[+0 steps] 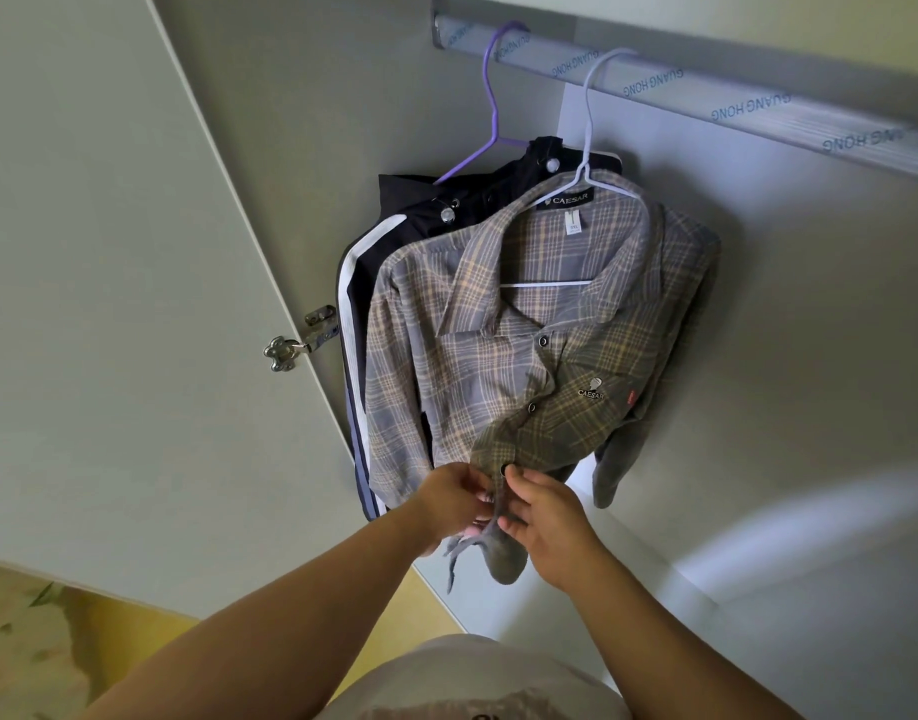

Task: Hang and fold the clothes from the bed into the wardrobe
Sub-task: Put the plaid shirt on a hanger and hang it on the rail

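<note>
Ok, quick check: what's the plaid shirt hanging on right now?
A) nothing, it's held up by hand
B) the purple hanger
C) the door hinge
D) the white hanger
D: the white hanger hooks over the rail and runs into the plaid shirt collar; the purple hanger carries the dark jacket behind.

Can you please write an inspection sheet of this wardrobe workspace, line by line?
Surface: grey wardrobe interior with a metal hanging rail still wrapped in printed film.
Job's things: plaid shirt on a white hanger; behind it a dark jacket with white stripes on a purple hanger. Both hang on the rail.
Clutter: nothing seen.
Hands: left hand and right hand both pinch the shirt's lower front edge near a snap button.
Cables: nothing seen.
Surroundings: open wardrobe door with a metal hinge; yellow floor below.
</note>
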`<action>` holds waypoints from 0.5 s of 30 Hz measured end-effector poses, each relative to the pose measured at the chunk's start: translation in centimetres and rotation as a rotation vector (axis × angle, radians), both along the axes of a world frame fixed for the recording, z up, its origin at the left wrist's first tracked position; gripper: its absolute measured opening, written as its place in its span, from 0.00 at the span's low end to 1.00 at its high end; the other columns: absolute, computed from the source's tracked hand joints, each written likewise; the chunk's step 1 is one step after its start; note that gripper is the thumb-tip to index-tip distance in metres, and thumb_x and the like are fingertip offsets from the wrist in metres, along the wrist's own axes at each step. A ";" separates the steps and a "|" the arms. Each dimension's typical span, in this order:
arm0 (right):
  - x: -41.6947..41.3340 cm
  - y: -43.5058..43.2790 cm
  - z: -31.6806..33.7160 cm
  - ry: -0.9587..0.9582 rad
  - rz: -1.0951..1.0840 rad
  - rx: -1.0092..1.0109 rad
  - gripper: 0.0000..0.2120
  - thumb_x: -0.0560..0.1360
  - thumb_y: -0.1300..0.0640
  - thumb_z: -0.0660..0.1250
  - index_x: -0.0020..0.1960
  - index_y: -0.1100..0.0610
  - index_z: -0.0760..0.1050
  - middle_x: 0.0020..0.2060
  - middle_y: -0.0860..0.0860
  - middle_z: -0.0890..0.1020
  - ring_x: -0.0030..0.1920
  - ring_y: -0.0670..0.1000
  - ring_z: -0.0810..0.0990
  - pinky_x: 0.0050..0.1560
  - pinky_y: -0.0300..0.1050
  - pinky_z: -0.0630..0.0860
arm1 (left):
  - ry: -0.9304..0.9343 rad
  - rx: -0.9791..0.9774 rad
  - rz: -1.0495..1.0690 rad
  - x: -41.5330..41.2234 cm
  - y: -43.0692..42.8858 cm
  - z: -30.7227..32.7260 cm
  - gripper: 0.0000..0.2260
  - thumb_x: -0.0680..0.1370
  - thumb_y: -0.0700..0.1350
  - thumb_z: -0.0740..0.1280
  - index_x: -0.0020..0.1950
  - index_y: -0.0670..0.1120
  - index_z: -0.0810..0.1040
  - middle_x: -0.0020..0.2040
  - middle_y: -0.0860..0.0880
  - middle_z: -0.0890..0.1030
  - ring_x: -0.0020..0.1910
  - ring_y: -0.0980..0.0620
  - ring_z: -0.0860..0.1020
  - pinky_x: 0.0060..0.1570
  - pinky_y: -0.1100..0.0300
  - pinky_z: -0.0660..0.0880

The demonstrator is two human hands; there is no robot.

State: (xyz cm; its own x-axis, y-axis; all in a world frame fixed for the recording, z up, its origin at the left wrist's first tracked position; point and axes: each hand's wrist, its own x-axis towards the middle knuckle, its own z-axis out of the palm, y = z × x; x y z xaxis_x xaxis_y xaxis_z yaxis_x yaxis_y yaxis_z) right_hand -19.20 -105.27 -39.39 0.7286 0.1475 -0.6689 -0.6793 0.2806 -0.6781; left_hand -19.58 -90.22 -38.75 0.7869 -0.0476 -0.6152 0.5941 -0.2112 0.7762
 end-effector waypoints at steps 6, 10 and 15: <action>-0.2 0.2 0.2 -0.150 0.054 -0.016 0.09 0.78 0.60 0.71 0.58 0.59 0.81 0.53 0.54 0.86 0.55 0.56 0.85 0.54 0.47 0.80 | -0.116 0.175 -0.011 0.3 -0.1 -0.2 0.07 0.71 0.34 0.74 0.45 0.43 0.80 0.37 0.44 0.83 0.37 0.50 0.80 0.44 0.54 0.82; 0.1 0.4 -0.1 -0.238 0.199 -0.476 0.04 0.78 0.54 0.71 0.52 0.52 0.82 0.46 0.47 0.86 0.49 0.50 0.84 0.52 0.43 0.82 | -0.205 0.232 0.016 0.6 0.2 -0.5 0.04 0.74 0.39 0.76 0.46 0.41 0.84 0.35 0.49 0.81 0.30 0.56 0.76 0.32 0.65 0.76; 0.1 0.2 -1.0 -0.292 0.256 -0.671 0.06 0.82 0.50 0.64 0.52 0.51 0.77 0.49 0.48 0.82 0.51 0.51 0.81 0.59 0.49 0.80 | -0.250 0.273 -0.068 0.9 1.0 -0.5 0.09 0.73 0.34 0.75 0.47 0.47 0.82 0.40 0.52 0.81 0.31 0.59 0.77 0.31 0.67 0.73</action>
